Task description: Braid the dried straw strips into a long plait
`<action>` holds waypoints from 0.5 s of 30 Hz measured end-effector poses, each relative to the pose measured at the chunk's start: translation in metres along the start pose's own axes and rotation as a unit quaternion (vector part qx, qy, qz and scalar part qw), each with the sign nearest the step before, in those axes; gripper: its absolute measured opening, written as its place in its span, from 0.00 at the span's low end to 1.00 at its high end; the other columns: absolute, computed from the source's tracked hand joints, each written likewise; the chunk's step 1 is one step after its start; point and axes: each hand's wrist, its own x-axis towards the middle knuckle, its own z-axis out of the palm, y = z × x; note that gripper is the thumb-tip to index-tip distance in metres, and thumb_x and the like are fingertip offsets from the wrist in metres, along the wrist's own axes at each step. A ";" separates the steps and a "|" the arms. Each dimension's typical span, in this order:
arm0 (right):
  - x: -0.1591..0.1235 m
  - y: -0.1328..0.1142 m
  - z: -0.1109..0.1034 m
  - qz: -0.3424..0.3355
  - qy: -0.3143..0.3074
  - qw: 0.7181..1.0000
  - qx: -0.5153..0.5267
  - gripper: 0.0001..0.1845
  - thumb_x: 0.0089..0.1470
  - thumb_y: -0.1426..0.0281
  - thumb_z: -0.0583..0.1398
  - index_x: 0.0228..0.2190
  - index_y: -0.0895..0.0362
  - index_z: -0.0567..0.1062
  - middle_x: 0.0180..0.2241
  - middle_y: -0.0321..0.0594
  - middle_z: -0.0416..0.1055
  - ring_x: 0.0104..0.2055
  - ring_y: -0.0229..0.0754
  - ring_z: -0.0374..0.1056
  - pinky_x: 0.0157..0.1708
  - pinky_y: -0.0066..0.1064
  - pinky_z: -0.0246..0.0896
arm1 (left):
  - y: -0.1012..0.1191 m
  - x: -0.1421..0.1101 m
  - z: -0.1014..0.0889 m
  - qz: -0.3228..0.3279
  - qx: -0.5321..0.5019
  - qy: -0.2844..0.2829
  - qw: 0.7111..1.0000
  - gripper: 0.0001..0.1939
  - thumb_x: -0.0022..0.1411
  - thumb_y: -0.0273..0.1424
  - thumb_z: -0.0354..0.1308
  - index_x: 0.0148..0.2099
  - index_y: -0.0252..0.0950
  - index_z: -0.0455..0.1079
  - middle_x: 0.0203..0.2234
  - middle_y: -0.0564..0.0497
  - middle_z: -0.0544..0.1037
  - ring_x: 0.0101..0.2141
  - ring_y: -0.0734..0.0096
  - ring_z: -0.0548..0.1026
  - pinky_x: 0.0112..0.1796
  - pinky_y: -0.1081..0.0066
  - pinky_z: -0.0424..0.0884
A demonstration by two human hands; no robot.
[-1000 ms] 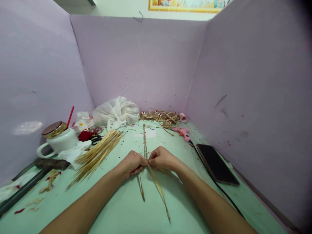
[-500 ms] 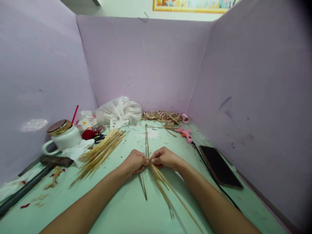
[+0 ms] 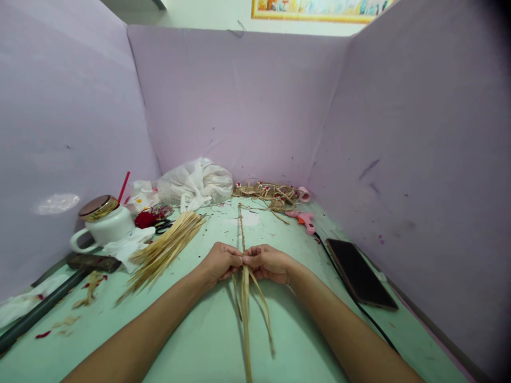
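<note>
My left hand [image 3: 224, 261] and my right hand [image 3: 266, 263] meet at the middle of the table, both pinched on a straw braid [image 3: 241, 229]. The thin plaited part runs straight away from me to the back of the table. Toward me, loose flat straw strands [image 3: 246, 319] fan out below my fingers: one under the left hand, a long one in the middle, a shorter one at the right. The fingertips nearly touch and hide the crossing point. A bundle of loose straw [image 3: 170, 250] lies left of my left hand.
On the left stand a white mug [image 3: 112, 226] with a lidded jar top, and a hammer [image 3: 48, 298]. A white plastic bag [image 3: 195, 183] and finished braided pieces [image 3: 275, 194] lie at the back. A pink glue gun [image 3: 304, 219], its black cord and a phone [image 3: 361, 272] are on the right.
My fingers have closed in on each other at the braid, the right hand shifting slightly down. The loose strands, earlier slanting right, now hang apart, with one straight toward me.
</note>
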 end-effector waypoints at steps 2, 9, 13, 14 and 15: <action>0.000 0.001 -0.001 0.005 -0.016 1.000 -0.007 0.06 0.44 0.75 0.59 0.22 0.61 0.64 0.16 0.33 0.64 0.18 0.30 0.62 0.24 0.24 0.63 | 0.000 0.000 0.000 0.005 0.003 -0.004 1.000 0.07 0.41 0.29 0.54 0.21 0.29 0.67 0.08 0.58 0.59 0.08 0.86 0.50 0.11 0.78 0.43; 0.005 0.003 -0.004 0.013 -0.013 0.998 -0.057 0.07 0.46 0.74 0.57 0.21 0.60 0.62 0.13 0.31 0.60 0.13 0.27 0.54 0.10 0.16 0.44 | -0.002 0.001 -0.001 0.010 0.029 -0.023 0.999 0.07 0.42 0.29 0.53 0.21 0.29 0.67 0.08 0.58 0.58 0.08 0.85 0.50 0.10 0.78 0.43; 0.005 0.002 -0.003 0.013 0.026 0.998 -0.057 0.11 0.43 0.74 0.59 0.19 0.58 0.59 0.08 0.25 0.51 0.09 0.25 0.43 0.08 0.17 0.32 | -0.001 0.000 -0.002 0.016 0.031 -0.049 0.998 0.05 0.42 0.28 0.52 0.19 0.31 0.64 0.09 0.59 0.58 0.08 0.85 0.50 0.10 0.78 0.43; 0.004 0.002 -0.002 0.011 0.036 0.998 -0.056 0.11 0.43 0.74 0.59 0.19 0.58 0.59 0.08 0.24 0.51 0.09 0.25 0.42 0.08 0.17 0.32 | 0.000 -0.001 -0.002 0.015 0.032 -0.059 0.998 0.05 0.42 0.28 0.52 0.19 0.32 0.63 0.09 0.59 0.58 0.08 0.85 0.51 0.10 0.78 0.43; 0.004 0.002 -0.001 0.010 0.044 0.997 -0.058 0.12 0.42 0.74 0.60 0.19 0.58 0.59 0.08 0.25 0.52 0.09 0.24 0.42 0.08 0.18 0.31 | 0.002 -0.001 -0.003 0.013 0.034 -0.069 0.997 0.05 0.42 0.28 0.51 0.19 0.32 0.62 0.09 0.59 0.58 0.08 0.85 0.51 0.10 0.78 0.43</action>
